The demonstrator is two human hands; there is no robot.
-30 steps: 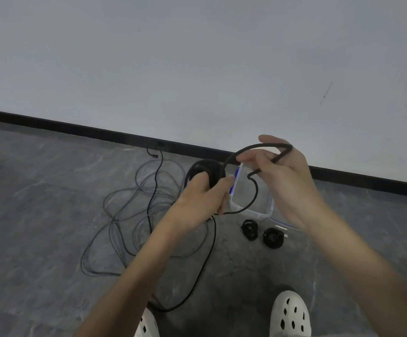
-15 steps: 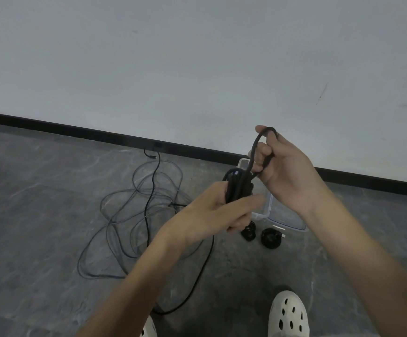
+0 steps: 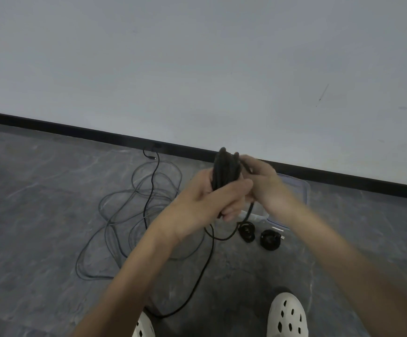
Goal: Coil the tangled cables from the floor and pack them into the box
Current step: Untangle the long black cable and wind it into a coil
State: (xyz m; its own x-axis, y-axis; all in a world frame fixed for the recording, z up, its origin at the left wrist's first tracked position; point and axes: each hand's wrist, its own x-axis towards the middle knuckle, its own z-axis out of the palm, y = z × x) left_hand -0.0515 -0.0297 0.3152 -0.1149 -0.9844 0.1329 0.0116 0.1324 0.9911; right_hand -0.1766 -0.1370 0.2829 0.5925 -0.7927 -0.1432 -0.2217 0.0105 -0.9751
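head: clear box (image 3: 297, 190) behind the hand-held cable bundle (image 3: 224, 171).

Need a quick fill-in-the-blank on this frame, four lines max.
1. The left hand and right hand both hold a coil of black ____.
2. ____ small coils lie on the floor by the clear box.
3. The tangled cables lie to the box's ____.
4. The shoes are ____.
Missing: cable; two; left; white.
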